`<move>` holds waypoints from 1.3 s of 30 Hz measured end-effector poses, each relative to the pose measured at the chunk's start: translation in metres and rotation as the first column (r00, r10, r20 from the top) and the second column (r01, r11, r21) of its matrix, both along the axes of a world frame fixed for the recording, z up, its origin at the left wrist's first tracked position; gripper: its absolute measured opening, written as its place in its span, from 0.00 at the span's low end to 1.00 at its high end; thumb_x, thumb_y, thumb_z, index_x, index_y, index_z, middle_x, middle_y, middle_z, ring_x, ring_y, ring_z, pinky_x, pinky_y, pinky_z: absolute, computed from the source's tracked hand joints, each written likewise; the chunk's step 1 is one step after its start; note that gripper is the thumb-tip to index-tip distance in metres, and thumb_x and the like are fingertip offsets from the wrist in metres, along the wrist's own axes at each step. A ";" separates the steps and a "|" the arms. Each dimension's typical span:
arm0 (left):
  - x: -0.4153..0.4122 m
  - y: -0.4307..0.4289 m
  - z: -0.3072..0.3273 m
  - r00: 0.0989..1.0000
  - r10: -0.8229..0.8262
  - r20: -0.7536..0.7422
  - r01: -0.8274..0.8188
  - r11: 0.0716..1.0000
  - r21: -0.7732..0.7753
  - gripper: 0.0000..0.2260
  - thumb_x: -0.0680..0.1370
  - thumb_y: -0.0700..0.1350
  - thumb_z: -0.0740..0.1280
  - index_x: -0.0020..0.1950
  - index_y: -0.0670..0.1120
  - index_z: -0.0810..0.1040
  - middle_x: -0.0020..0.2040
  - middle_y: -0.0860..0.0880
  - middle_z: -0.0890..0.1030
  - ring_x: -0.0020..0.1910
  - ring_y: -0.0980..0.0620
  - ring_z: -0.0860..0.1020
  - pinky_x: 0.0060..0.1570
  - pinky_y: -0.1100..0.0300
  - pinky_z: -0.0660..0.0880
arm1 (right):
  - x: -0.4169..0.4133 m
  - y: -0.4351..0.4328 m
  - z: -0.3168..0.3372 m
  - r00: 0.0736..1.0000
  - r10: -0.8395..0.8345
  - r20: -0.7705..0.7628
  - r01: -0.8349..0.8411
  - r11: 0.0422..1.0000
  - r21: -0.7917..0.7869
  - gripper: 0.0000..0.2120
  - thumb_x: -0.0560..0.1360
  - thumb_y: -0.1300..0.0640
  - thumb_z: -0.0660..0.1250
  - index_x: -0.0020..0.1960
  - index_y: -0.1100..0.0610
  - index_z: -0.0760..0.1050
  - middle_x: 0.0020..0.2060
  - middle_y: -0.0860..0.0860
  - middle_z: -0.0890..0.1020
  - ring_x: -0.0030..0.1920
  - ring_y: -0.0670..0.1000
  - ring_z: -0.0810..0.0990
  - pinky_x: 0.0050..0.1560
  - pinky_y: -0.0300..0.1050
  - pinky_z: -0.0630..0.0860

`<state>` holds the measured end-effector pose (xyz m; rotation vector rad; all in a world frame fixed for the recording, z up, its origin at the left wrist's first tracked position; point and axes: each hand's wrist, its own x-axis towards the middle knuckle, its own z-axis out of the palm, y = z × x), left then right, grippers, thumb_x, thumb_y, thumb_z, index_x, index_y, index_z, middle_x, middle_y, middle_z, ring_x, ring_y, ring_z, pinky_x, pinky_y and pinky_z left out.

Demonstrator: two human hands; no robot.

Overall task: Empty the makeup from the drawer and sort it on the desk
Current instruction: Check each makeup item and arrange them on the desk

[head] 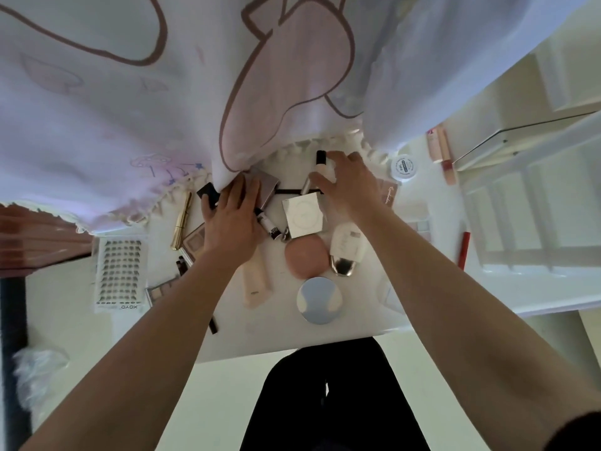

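Head view: a person leans over a white tabletop (279, 327) strewn with makeup, below a fringed printed cloth (130, 125). The left grip (232, 219) lies wide and flat, fingers straight across a black compact (205, 191) and a mauve compact (268, 190). The right grip (344, 183) is curled round a pale bottle (320, 161) with a black cap, at the cloth's fringe. Between the forearms sit a square white compact (304, 216), a pink round compact (307, 258) and a silver round compact (319, 299); a lash tray (120, 275) lies far left, a white jar (404, 167) and the open drawer (520, 222) to the right
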<state>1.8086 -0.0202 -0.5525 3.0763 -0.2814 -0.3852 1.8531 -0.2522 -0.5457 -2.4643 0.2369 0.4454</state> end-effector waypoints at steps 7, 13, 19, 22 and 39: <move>-0.007 -0.035 0.010 0.969 0.152 0.194 -0.099 0.961 -0.257 0.18 0.79 0.51 0.59 0.67 0.47 0.74 0.66 0.43 0.75 0.64 0.39 0.72 0.64 0.42 0.64 | -0.016 -0.022 0.003 0.997 -0.013 -0.076 0.013 1.000 -0.003 0.17 0.75 0.56 0.67 0.64 0.52 0.75 0.55 0.53 0.78 0.55 0.56 0.78 0.48 0.44 0.69; -0.013 -0.075 0.010 0.995 0.095 -0.012 -0.093 0.928 -0.360 0.30 0.74 0.59 0.72 0.71 0.48 0.71 0.68 0.47 0.75 0.66 0.42 0.71 0.62 0.47 0.66 | -0.025 -0.029 0.004 0.997 0.038 -0.062 -0.041 0.998 -0.039 0.22 0.77 0.55 0.65 0.70 0.50 0.71 0.57 0.54 0.77 0.59 0.57 0.76 0.50 0.42 0.65; -0.014 -0.069 0.004 0.996 0.078 -0.049 -0.086 0.982 -0.171 0.20 0.77 0.63 0.64 0.58 0.50 0.81 0.66 0.50 0.74 0.62 0.43 0.71 0.59 0.47 0.67 | -0.032 -0.033 0.006 0.985 -0.157 -0.075 0.163 0.982 0.098 0.20 0.76 0.55 0.66 0.67 0.56 0.70 0.53 0.54 0.80 0.51 0.54 0.76 0.48 0.42 0.66; -0.024 -0.056 0.002 1.000 -0.008 0.009 0.009 0.982 -0.189 0.19 0.80 0.58 0.63 0.65 0.49 0.78 0.68 0.49 0.74 0.61 0.41 0.71 0.60 0.45 0.66 | -0.042 -0.037 0.014 0.954 -0.300 -0.008 0.295 0.932 0.208 0.23 0.76 0.55 0.67 0.68 0.56 0.65 0.43 0.50 0.78 0.46 0.53 0.75 0.46 0.43 0.66; -0.090 -0.056 0.126 0.760 0.273 -0.590 -0.641 0.164 -0.750 0.11 0.83 0.52 0.62 0.52 0.49 0.82 0.45 0.51 0.83 0.37 0.62 0.77 0.40 0.65 0.71 | -0.150 0.010 0.100 0.821 -0.519 -0.238 0.466 0.368 0.805 0.06 0.78 0.55 0.71 0.54 0.50 0.83 0.42 0.45 0.86 0.43 0.43 0.82 0.42 0.35 0.76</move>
